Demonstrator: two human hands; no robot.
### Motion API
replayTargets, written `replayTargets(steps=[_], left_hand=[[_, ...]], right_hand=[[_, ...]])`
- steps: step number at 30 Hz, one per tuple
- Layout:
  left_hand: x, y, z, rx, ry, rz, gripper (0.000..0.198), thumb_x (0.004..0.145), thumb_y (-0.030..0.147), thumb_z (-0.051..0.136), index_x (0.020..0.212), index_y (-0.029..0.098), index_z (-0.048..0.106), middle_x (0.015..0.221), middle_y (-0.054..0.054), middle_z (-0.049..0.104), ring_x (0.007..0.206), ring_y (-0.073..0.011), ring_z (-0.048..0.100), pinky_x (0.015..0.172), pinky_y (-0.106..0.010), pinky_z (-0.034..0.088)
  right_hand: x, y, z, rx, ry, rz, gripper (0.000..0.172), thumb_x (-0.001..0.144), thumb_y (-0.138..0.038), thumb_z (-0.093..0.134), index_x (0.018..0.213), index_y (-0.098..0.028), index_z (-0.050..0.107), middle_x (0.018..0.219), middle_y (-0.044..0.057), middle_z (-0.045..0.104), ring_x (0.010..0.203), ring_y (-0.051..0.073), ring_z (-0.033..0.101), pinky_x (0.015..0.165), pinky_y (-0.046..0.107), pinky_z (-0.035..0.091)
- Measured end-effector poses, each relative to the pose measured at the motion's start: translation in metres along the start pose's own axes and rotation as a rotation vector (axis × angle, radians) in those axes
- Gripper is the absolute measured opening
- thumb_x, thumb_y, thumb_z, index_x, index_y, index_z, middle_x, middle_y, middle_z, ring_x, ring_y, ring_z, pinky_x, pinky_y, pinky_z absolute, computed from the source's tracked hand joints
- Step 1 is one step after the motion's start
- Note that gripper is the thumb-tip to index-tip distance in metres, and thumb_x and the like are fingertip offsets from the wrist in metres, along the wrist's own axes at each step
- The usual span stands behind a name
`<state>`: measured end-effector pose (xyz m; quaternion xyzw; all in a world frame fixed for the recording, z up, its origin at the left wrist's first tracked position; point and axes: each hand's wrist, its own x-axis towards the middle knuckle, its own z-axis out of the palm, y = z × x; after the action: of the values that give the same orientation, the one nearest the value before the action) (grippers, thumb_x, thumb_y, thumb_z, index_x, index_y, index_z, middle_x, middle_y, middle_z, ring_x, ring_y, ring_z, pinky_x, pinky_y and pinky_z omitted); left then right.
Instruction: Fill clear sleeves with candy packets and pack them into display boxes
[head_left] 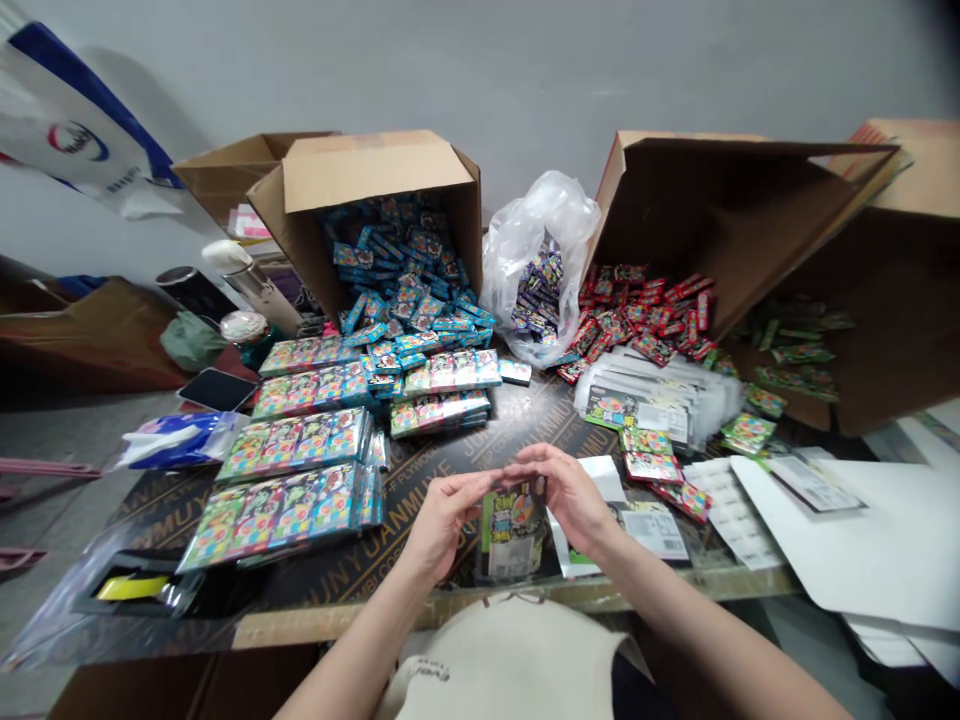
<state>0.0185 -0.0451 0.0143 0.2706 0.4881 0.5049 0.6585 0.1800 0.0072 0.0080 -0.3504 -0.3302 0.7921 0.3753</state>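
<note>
My left hand point(442, 520) and my right hand point(570, 495) meet above a printed plastic pouch point(510, 535) at the table's near edge. The pouch has a dark, colourful front and clear sides. Fingers of both hands are closed along its top edge, thumbs toward me; whether anything is inside is hard to tell. Beside my right hand lie white papers point(652, 530) and another printed pouch. Farther right are small red boxes point(682, 497) and a green one point(649, 442). Left of my hands, stacks of wrapped multicoloured packs point(277, 515) sit in rows.
A cardboard box point(375, 170) spills small blue boxes point(427, 300). A clear bag point(540, 220) holds purple ones. Another carton point(690, 190) spills red boxes, and a carton point(892, 270) at far right holds green ones. Flat plastic pouches point(705, 395) and white sheets point(885, 530) lie right.
</note>
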Motion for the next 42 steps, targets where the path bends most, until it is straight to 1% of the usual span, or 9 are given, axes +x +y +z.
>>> replayTargets(steps=[3, 6, 12, 17, 24, 29, 35, 39, 42], left_hand=[[0.004, 0.005, -0.002, 0.065, 0.057, 0.021, 0.027, 0.065, 0.027, 0.068, 0.088, 0.013, 0.070, 0.086, -0.010, 0.070, 0.081, -0.0221, 0.063, 0.073, -0.032, 0.047], [0.006, 0.010, -0.003, 0.291, 0.154, 0.251, 0.017, 0.066, 0.024, 0.066, 0.081, 0.016, 0.071, 0.084, -0.008, 0.070, 0.080, -0.0203, 0.063, 0.077, -0.032, 0.046], [-0.005, 0.012, -0.003, 0.841, -0.018, 0.761, 0.018, 0.069, 0.019, 0.063, 0.085, 0.021, 0.071, 0.093, -0.009, 0.068, 0.087, -0.0195, 0.060, 0.082, -0.031, 0.044], [-0.001, 0.019, -0.002, 0.869, 0.012, 0.644, 0.008, 0.071, 0.024, 0.063, 0.073, 0.019, 0.069, 0.081, -0.008, 0.068, 0.075, -0.0181, 0.061, 0.072, -0.029, 0.046], [0.013, 0.035, 0.000, 0.701, -0.003, 0.327, 0.020, 0.065, 0.032, 0.068, 0.070, 0.013, 0.069, 0.066, -0.006, 0.067, 0.062, -0.0183, 0.060, 0.059, -0.027, 0.046], [0.010, 0.036, 0.002, 0.812, -0.052, 0.491, 0.015, 0.072, 0.026, 0.061, 0.065, 0.014, 0.066, 0.066, -0.006, 0.065, 0.062, -0.0157, 0.059, 0.059, -0.025, 0.045], [-0.001, 0.024, -0.006, 1.036, -0.118, 0.746, 0.010, 0.076, 0.020, 0.057, 0.071, 0.015, 0.065, 0.084, -0.007, 0.066, 0.075, -0.0148, 0.061, 0.070, -0.026, 0.047], [0.003, 0.015, -0.021, 0.992, 0.000, 0.716, 0.010, 0.076, 0.021, 0.058, 0.071, 0.016, 0.064, 0.079, -0.006, 0.068, 0.073, -0.0150, 0.063, 0.068, -0.025, 0.049], [0.005, 0.014, -0.031, 0.921, 0.117, 0.655, 0.009, 0.075, 0.022, 0.060, 0.072, 0.016, 0.066, 0.080, -0.006, 0.069, 0.074, -0.0161, 0.064, 0.068, -0.025, 0.051]], right_hand=[[0.001, 0.002, 0.000, -0.058, -0.014, -0.066, 0.015, 0.073, -0.024, 0.055, 0.086, -0.018, 0.059, 0.086, 0.006, 0.068, 0.084, 0.021, 0.063, 0.080, 0.036, 0.046], [0.001, 0.003, -0.005, -0.268, 0.026, -0.247, 0.016, 0.075, -0.027, 0.058, 0.088, -0.020, 0.064, 0.094, 0.006, 0.067, 0.088, 0.021, 0.062, 0.083, 0.036, 0.045], [-0.010, -0.001, -0.024, -0.660, -0.094, -0.527, 0.022, 0.081, -0.027, 0.053, 0.096, -0.025, 0.068, 0.105, 0.005, 0.064, 0.101, 0.023, 0.057, 0.092, 0.041, 0.041], [-0.012, 0.000, -0.023, -0.725, -0.066, -0.541, 0.019, 0.078, -0.028, 0.057, 0.093, -0.025, 0.069, 0.101, 0.005, 0.066, 0.097, 0.023, 0.060, 0.089, 0.040, 0.043], [-0.002, -0.009, -0.008, -0.680, 0.020, -0.357, 0.014, 0.072, -0.030, 0.065, 0.080, -0.019, 0.070, 0.071, 0.002, 0.068, 0.062, 0.015, 0.059, 0.057, 0.026, 0.047], [0.004, -0.017, -0.009, -0.678, -0.055, -0.298, 0.016, 0.072, -0.032, 0.065, 0.075, -0.017, 0.070, 0.065, 0.002, 0.066, 0.057, 0.013, 0.057, 0.053, 0.024, 0.044], [-0.006, -0.015, -0.024, -0.851, -0.193, -0.494, 0.021, 0.082, -0.032, 0.053, 0.092, -0.022, 0.069, 0.103, 0.007, 0.065, 0.098, 0.021, 0.057, 0.091, 0.038, 0.040], [-0.012, 0.014, -0.042, -0.742, -0.150, -0.435, 0.049, 0.081, -0.042, 0.053, 0.127, -0.027, 0.044, 0.135, 0.008, 0.039, 0.115, 0.023, 0.045, 0.096, 0.041, 0.037], [-0.018, 0.052, -0.051, -0.727, -0.158, -0.230, 0.070, 0.073, -0.040, 0.063, 0.134, -0.027, 0.030, 0.119, 0.008, 0.052, 0.102, 0.021, 0.054, 0.087, 0.038, 0.043]])
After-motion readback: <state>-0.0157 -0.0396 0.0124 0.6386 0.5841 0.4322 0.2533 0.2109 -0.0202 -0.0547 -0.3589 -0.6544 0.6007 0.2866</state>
